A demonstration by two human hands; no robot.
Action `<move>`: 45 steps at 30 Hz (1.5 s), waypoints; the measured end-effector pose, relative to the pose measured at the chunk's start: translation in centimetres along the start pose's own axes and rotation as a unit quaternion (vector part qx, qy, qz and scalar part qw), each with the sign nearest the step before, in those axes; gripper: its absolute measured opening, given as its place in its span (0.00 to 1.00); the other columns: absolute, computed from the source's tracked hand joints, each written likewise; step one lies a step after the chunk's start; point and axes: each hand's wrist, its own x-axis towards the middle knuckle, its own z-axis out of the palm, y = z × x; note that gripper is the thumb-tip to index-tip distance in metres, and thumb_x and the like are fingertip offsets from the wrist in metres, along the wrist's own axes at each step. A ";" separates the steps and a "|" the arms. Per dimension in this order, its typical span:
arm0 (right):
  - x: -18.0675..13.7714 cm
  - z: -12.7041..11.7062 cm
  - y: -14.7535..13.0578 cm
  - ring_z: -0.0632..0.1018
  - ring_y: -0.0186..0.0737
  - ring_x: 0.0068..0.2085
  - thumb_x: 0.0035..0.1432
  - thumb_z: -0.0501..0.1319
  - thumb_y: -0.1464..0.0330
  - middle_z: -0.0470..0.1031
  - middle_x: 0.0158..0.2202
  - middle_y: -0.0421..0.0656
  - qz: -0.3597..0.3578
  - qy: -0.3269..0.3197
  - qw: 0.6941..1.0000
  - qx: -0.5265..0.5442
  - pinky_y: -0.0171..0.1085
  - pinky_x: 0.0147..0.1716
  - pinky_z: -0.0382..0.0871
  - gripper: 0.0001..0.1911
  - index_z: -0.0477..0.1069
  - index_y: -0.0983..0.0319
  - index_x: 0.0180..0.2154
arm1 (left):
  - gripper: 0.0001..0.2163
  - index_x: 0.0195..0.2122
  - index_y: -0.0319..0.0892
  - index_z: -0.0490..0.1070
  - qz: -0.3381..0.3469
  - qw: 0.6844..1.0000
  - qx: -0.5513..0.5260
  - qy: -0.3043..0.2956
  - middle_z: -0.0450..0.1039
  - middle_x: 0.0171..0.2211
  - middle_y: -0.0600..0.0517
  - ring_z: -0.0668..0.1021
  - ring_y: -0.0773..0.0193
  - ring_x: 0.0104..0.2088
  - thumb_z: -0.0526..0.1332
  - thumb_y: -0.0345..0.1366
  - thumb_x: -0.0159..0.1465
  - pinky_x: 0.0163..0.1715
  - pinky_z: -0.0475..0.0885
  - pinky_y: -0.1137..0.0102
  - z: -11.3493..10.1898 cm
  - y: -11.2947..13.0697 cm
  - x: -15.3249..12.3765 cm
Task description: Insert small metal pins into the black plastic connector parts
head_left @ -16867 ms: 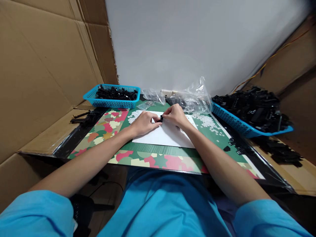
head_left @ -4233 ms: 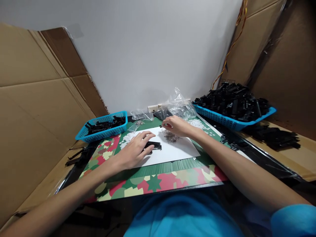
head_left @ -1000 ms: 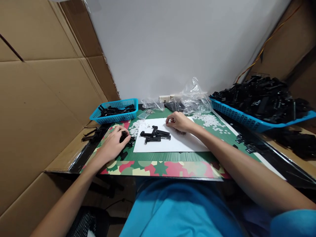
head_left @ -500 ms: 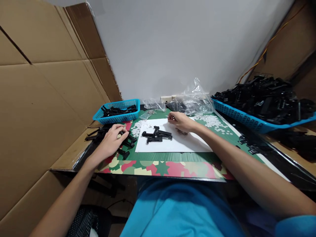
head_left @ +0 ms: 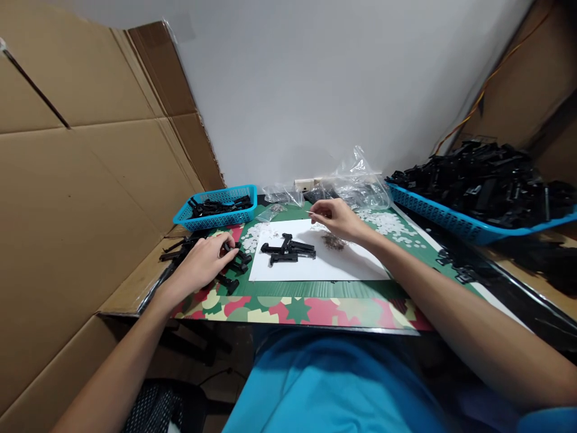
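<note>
My left hand (head_left: 202, 261) rests on a loose group of black plastic parts (head_left: 234, 264) at the left edge of the patterned mat (head_left: 297, 310), fingers curled over one of them. A thin pin-like piece, too small to name, is pinched in my right hand (head_left: 336, 218), which hovers over the far edge of the white sheet (head_left: 356, 264). A few joined black parts (head_left: 287, 249) lie in the middle of the sheet. A small dark heap of tiny metal pieces (head_left: 334, 241) lies just under my right hand.
A small blue basket (head_left: 216, 208) with black parts stands at the back left; a large blue basket (head_left: 451, 222) heaped with black parts at the right. Clear plastic bags (head_left: 356, 183) lie at the back. White discs (head_left: 387, 224) are scattered nearby. Cardboard walls stand on both sides.
My left hand went from the white sheet to the black parts at the mat's left edge. My right hand lifted slightly off the heap of tiny pieces, still pinching.
</note>
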 end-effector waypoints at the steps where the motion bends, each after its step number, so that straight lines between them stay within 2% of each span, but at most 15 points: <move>1: 0.0 0.0 -0.1 0.83 0.47 0.36 0.68 0.67 0.56 0.84 0.36 0.50 -0.001 0.000 1.000 0.000 0.46 0.36 0.75 0.14 0.82 0.61 0.40 | 0.13 0.42 0.47 0.74 0.000 1.000 -0.008 0.005 0.80 0.36 0.51 0.77 0.56 0.32 0.58 0.49 0.73 0.35 0.64 0.64 -0.2 0.2 0.1; 5: -0.1 0.2 -0.2 0.84 0.47 0.38 0.67 0.68 0.55 0.85 0.37 0.50 -0.012 0.020 0.999 0.025 0.47 0.37 0.76 0.15 0.83 0.61 0.41 | 0.13 0.41 0.46 0.78 0.001 0.999 -0.032 0.035 0.79 0.32 0.52 0.76 0.58 0.30 0.60 0.49 0.71 0.31 0.64 0.65 -1.6 1.0 0.9; 7: -0.1 0.4 -0.3 0.83 0.47 0.38 0.66 0.69 0.56 0.85 0.37 0.49 -0.013 0.027 0.998 0.054 0.47 0.37 0.77 0.15 0.82 0.61 0.43 | 0.14 0.40 0.45 0.80 0.008 0.996 -0.042 0.076 0.79 0.32 0.51 0.76 0.58 0.30 0.61 0.49 0.70 0.32 0.66 0.66 -2.5 1.9 1.4; 10: -0.1 0.5 -0.8 0.84 0.47 0.38 0.64 0.71 0.57 0.84 0.36 0.48 -0.010 0.032 0.993 0.112 0.48 0.39 0.78 0.15 0.81 0.60 0.46 | 0.15 0.43 0.45 0.83 0.021 0.986 -0.070 0.149 0.81 0.33 0.50 0.77 0.59 0.31 0.64 0.50 0.69 0.33 0.68 0.66 -3.7 3.8 2.3; 13: -0.2 0.4 -1.7 0.84 0.47 0.40 0.62 0.73 0.57 0.84 0.37 0.48 -0.007 0.039 0.985 0.169 0.48 0.43 0.79 0.14 0.81 0.60 0.43 | 0.15 0.45 0.44 0.84 0.056 0.974 -0.130 0.175 0.81 0.34 0.49 0.77 0.60 0.33 0.68 0.49 0.67 0.35 0.69 0.66 -4.3 6.1 3.8; 16: -0.4 0.1 -2.3 0.83 0.45 0.40 0.60 0.75 0.56 0.83 0.38 0.48 0.002 0.053 0.975 0.216 0.47 0.43 0.79 0.15 0.80 0.59 0.40 | 0.15 0.47 0.42 0.83 0.110 0.957 -0.231 0.139 0.80 0.34 0.49 0.77 0.62 0.34 0.69 0.48 0.67 0.35 0.69 0.67 -3.8 7.9 6.5; 20: -0.6 -0.4 -2.0 0.82 0.43 0.38 0.58 0.76 0.54 0.83 0.37 0.46 0.026 0.073 0.966 0.245 0.43 0.39 0.77 0.17 0.79 0.59 0.40 | 0.18 0.39 0.39 0.78 0.141 0.914 -0.375 0.072 0.78 0.34 0.48 0.77 0.64 0.34 0.70 0.51 0.67 0.35 0.70 0.69 -1.1 9.4 11.1; 23: -0.6 -0.6 -1.5 0.81 0.41 0.37 0.58 0.77 0.54 0.83 0.36 0.45 0.024 0.086 0.963 0.255 0.42 0.38 0.76 0.17 0.79 0.59 0.40 | 0.21 0.39 0.41 0.70 0.090 0.844 -0.528 -0.017 0.77 0.36 0.48 0.79 0.64 0.33 0.67 0.56 0.68 0.35 0.75 0.68 2.0 10.2 13.1; 25: -0.7 -0.6 -1.4 0.81 0.41 0.36 0.58 0.77 0.54 0.83 0.36 0.45 0.016 0.093 0.962 0.256 0.43 0.39 0.76 0.17 0.80 0.59 0.40 | 0.21 0.43 0.43 0.65 0.060 0.779 -0.617 -0.090 0.79 0.40 0.48 0.83 0.62 0.33 0.67 0.56 0.69 0.38 0.79 0.64 4.0 10.8 13.0; 27: -0.8 -0.4 -1.7 0.81 0.41 0.37 0.57 0.77 0.54 0.83 0.36 0.45 0.010 0.094 0.964 0.250 0.44 0.41 0.78 0.18 0.80 0.59 0.39 | 0.21 0.44 0.44 0.62 0.040 0.748 -0.649 -0.136 0.78 0.36 0.49 0.84 0.61 0.31 0.67 0.56 0.70 0.34 0.79 0.66 5.7 11.5 12.3; 29: -0.9 -0.1 -2.1 0.82 0.43 0.38 0.56 0.77 0.54 0.83 0.36 0.45 0.005 0.086 0.966 0.242 0.45 0.42 0.79 0.18 0.80 0.59 0.39 | 0.22 0.44 0.45 0.62 0.027 0.741 -0.650 -0.162 0.74 0.29 0.54 0.81 0.62 0.25 0.66 0.57 0.70 0.25 0.74 0.71 6.7 12.1 11.3; 31: -1.0 0.2 -2.6 0.83 0.44 0.38 0.57 0.77 0.54 0.83 0.36 0.45 -0.001 0.064 0.971 0.231 0.47 0.44 0.80 0.18 0.79 0.59 0.40 | 0.22 0.44 0.45 0.63 0.017 0.747 -0.642 -0.174 0.69 0.24 0.58 0.75 0.67 0.18 0.65 0.58 0.70 0.17 0.65 0.76 7.0 12.6 10.6; 34: -1.1 0.6 -3.0 0.84 0.46 0.39 0.57 0.77 0.54 0.83 0.36 0.46 -0.007 0.040 0.975 0.220 0.48 0.46 0.80 0.19 0.79 0.60 0.40 | 0.21 0.43 0.45 0.64 0.010 0.755 -0.635 -0.165 0.67 0.23 0.59 0.67 0.73 0.14 0.65 0.58 0.70 0.13 0.53 0.78 6.9 12.9 10.1; 38: -1.2 0.7 -2.7 0.83 0.46 0.39 0.57 0.77 0.54 0.82 0.35 0.46 -0.009 0.044 0.978 0.203 0.48 0.43 0.80 0.19 0.78 0.59 0.41 | 0.20 0.42 0.45 0.65 0.041 0.749 -0.643 -0.154 0.66 0.23 0.60 0.60 0.77 0.14 0.67 0.56 0.70 0.13 0.51 0.79 6.6 13.0 9.8; 45: -1.4 0.4 -2.3 0.83 0.44 0.38 0.59 0.75 0.53 0.81 0.36 0.45 -0.020 0.032 0.981 0.191 0.47 0.43 0.80 0.19 0.78 0.59 0.43 | 0.16 0.46 0.47 0.65 0.061 0.761 -0.628 -0.152 0.64 0.23 0.61 0.58 0.76 0.14 0.66 0.52 0.71 0.14 0.50 0.77 6.8 13.3 9.7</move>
